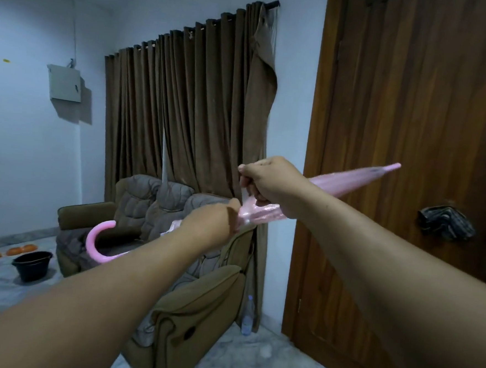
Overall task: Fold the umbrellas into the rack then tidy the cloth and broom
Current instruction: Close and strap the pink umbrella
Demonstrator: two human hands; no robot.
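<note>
While folded, one pink umbrella (348,184) occupies two hands.

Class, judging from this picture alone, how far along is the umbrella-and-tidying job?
Done: the pink umbrella is already closed. In hand: left hand grips it while right hand pulls its strap. Left: no rack or broom is visible, and a dark cloth hangs on the door.

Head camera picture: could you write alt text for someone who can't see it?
Two bare hands hold a closed pink umbrella in mid-air, the left hand gripping near the curved handle end and the right hand pinching its strap. Behind are a brown curtain, a padded sofa and a wooden door with a dark cloth hanging on it.
</note>
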